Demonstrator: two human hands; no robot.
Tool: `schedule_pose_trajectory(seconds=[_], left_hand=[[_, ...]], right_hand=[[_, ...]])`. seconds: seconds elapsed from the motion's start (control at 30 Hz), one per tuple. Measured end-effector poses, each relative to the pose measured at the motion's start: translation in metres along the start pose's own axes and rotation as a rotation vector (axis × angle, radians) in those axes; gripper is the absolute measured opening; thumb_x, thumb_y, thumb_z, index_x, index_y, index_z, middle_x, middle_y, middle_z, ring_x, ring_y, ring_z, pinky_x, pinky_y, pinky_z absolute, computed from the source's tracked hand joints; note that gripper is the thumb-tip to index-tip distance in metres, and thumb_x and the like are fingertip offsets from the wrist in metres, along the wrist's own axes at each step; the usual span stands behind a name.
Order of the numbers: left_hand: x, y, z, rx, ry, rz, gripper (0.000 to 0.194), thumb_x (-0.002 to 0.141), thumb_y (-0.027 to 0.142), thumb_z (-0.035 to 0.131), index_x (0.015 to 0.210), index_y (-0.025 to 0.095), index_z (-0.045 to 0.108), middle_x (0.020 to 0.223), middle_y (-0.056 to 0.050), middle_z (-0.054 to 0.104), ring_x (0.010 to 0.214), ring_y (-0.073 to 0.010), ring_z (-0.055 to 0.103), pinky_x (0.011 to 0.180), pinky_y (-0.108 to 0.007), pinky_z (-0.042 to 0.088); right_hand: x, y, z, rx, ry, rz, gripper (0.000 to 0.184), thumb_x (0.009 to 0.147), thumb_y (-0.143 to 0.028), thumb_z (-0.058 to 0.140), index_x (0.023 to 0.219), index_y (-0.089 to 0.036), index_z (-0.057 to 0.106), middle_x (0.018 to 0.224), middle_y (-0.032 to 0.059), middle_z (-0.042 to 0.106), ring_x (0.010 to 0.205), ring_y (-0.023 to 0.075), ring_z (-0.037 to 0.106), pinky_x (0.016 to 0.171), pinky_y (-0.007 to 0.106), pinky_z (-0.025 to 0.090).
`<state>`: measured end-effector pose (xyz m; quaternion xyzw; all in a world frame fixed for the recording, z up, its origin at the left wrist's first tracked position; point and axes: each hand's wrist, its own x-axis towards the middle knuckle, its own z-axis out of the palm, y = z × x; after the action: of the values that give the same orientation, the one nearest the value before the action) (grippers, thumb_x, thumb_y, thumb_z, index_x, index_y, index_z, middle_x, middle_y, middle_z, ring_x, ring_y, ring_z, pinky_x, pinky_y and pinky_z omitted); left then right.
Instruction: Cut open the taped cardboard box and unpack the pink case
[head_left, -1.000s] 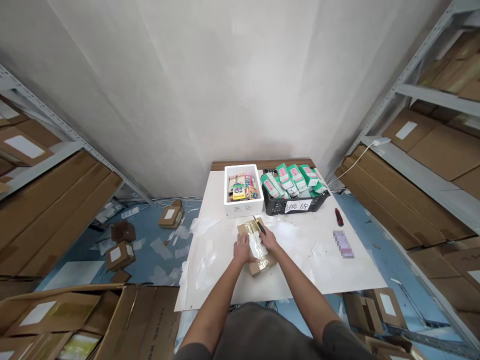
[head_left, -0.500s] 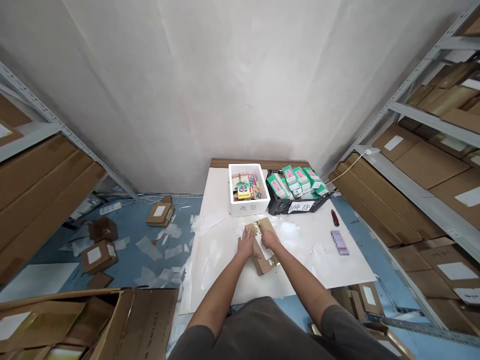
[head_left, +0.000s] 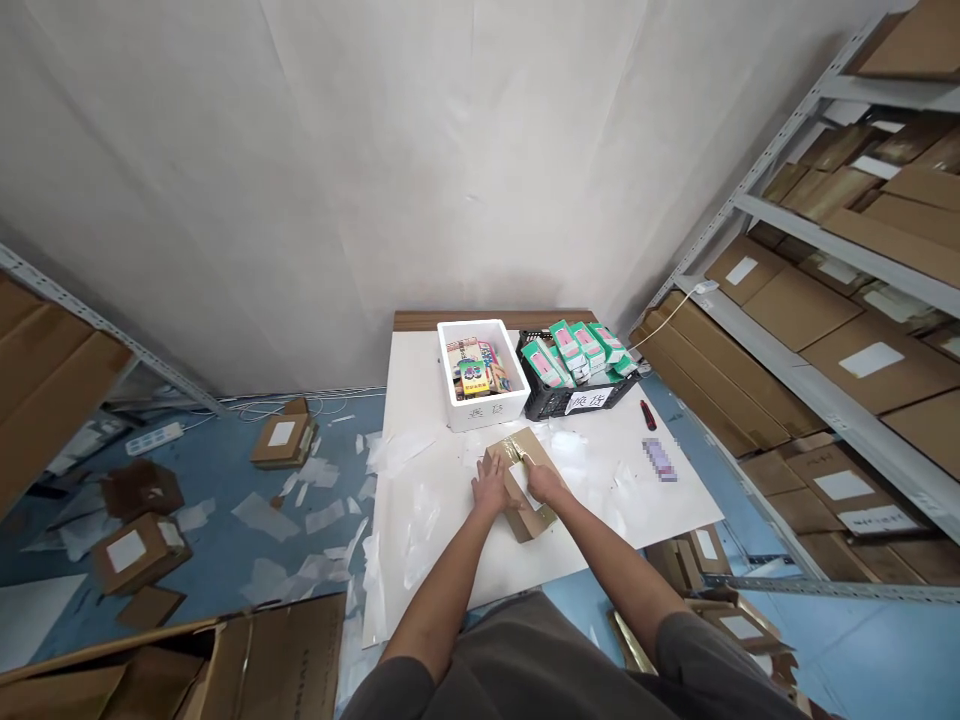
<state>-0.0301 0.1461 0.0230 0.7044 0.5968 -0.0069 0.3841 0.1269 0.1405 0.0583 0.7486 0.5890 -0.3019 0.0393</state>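
Observation:
A taped brown cardboard box (head_left: 534, 522) with a white label lies on the white table in front of me. My left hand (head_left: 491, 486) rests on the box's left side, fingers spread and pressed against the cardboard. Over the label, my right hand (head_left: 541, 482) is closed, its fingers pointing at the tape along the top. A small dark tip shows by those fingers, too small to name. Behind the box stand a white foam box (head_left: 491, 412) of colourful packages and a black plastic crate (head_left: 551, 402) filled with green-and-pink cartons (head_left: 587, 345).
A red-and-black utility knife (head_left: 648, 414) lies on the table's right side, near a blurred purple item (head_left: 660, 460). Clear plastic scraps (head_left: 424, 510) litter the table (head_left: 465, 575). Shelves of cartons (head_left: 847, 345) flank the right. Boxes (head_left: 141, 552) and paper scraps cover the floor at left.
The view has shifted a little, so most things sit further left. My right hand has moved slightly down the box from the far end of the tape. My left hand stays on the box.

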Motion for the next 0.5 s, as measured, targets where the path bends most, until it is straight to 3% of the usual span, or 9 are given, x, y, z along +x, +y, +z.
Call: schedule_pose_trajectory(seconds=[0.13, 0.33, 0.5], left_hand=[[-0.002, -0.005, 0.0, -0.02, 0.016, 0.021, 0.152, 0.041, 0.076, 0.088, 0.167, 0.034, 0.014, 0.177, -0.005, -0.001, 0.157, -0.0518, -0.011, 0.119, -0.072, 0.023], [-0.003, -0.003, -0.002, 0.116, -0.021, -0.019, 0.149, 0.05, 0.08, 0.082, 0.167, 0.036, 0.002, 0.176, 0.0, -0.012, 0.157, -0.0506, -0.009, 0.119, -0.064, 0.029], [-0.002, 0.002, -0.002, 0.2, -0.042, -0.055, 0.145, 0.055, 0.08, 0.079, 0.167, 0.036, -0.002, 0.175, 0.002, -0.014, 0.158, -0.0478, -0.01, 0.12, -0.059, 0.03]], right_hand=[[-0.018, 0.002, -0.008, -0.009, -0.036, 0.057, 0.104, 0.066, -0.018, 0.086, 0.16, -0.028, 0.042, 0.114, 0.0152, 0.074, 0.108, 0.0376, 0.072, 0.084, 0.044, 0.059], [-0.075, 0.029, -0.024, -0.075, -0.189, 0.106, 0.076, 0.08, -0.021, 0.07, 0.153, -0.033, 0.049, 0.12, 0.0175, 0.07, 0.078, 0.031, 0.076, 0.052, 0.034, 0.059], [-0.128, 0.06, -0.02, -0.206, -0.301, 0.13, 0.077, 0.088, -0.01, 0.057, 0.158, -0.035, 0.038, 0.121, 0.016, 0.069, 0.066, 0.0227, 0.076, 0.049, 0.026, 0.056]])
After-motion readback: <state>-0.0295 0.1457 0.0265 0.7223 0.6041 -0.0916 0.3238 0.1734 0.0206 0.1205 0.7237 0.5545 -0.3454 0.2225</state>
